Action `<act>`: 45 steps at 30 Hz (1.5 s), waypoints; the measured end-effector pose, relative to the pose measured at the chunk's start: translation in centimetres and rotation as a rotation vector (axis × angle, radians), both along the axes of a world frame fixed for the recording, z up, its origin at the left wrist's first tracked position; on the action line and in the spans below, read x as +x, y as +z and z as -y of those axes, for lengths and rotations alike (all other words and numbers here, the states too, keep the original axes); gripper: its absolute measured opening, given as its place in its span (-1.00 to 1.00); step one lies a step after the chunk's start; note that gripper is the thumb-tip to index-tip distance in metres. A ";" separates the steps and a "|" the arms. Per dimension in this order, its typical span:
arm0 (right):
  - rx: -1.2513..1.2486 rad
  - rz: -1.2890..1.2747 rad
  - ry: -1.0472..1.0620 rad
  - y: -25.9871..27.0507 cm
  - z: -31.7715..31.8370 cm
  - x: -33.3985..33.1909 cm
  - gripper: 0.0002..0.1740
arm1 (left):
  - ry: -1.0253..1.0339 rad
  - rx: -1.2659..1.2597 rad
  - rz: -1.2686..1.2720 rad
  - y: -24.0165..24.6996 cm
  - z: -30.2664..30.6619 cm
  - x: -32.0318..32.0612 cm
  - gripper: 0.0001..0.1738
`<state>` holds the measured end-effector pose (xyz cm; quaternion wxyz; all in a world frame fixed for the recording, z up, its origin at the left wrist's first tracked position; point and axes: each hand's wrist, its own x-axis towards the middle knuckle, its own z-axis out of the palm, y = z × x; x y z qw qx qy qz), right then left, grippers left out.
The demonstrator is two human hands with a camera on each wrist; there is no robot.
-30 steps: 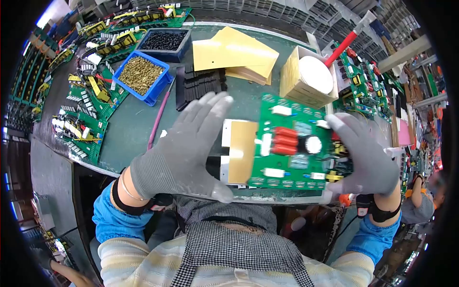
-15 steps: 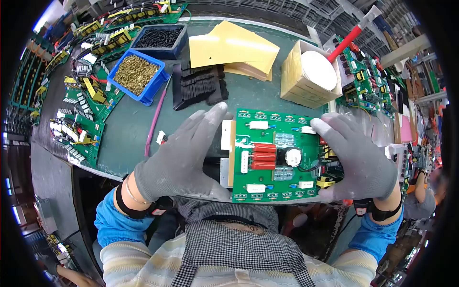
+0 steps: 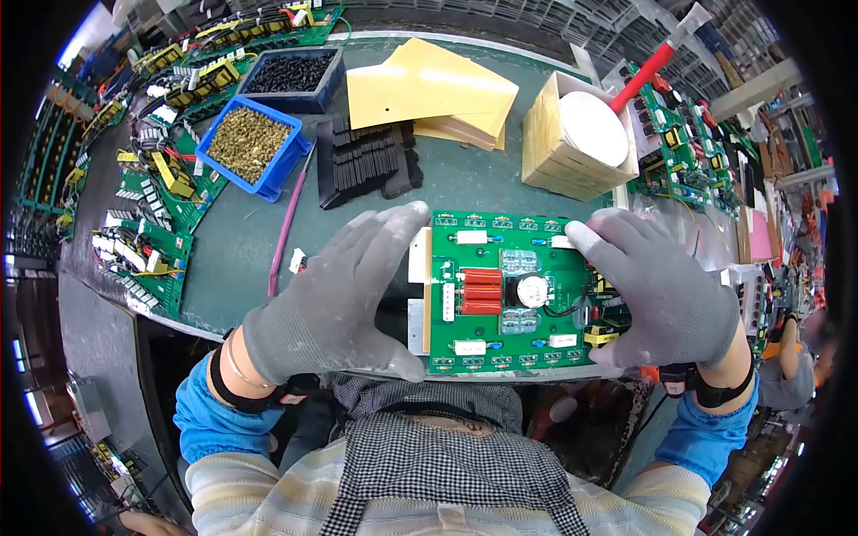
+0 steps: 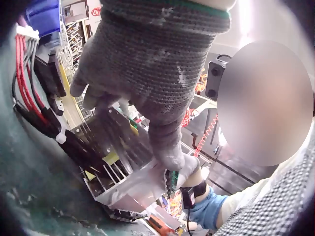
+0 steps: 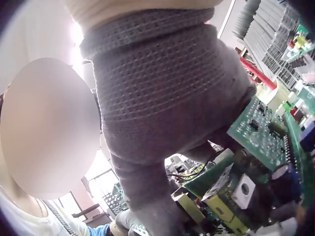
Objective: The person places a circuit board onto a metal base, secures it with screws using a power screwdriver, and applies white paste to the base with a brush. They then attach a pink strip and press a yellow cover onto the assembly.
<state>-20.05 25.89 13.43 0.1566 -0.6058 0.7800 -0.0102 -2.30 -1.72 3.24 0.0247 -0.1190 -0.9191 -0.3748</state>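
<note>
Our left hand grips the base at nine o'clock, our right hand the board at three; board atop base, fastening unclear.

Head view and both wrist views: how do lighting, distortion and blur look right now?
Head: strong fisheye curve, black corners, glare on yellow sheets, circuit board fairly crisp. Left wrist: washed-out highlight near the top, blurred oval at right. Right wrist: backlit, dark right hand, blurred oval at left.
</note>
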 end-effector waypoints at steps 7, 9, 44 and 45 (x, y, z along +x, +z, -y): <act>0.048 -0.032 0.019 -0.2 -0.1 -0.2 0.11 | -0.035 -0.244 -0.184 5.2 -3.3 -3.4 0.51; 0.045 -0.055 0.023 -0.2 -0.2 0.0 0.13 | -0.077 -0.283 -0.158 4.2 -3.7 -3.7 0.46; -0.465 -0.173 0.032 -1.7 1.3 3.4 0.34 | -0.109 -0.733 0.219 6.4 -7.0 -5.9 0.23; -0.299 -0.113 -0.100 -1.0 1.5 4.8 0.33 | -0.120 -0.724 0.223 6.4 -7.0 -6.0 0.22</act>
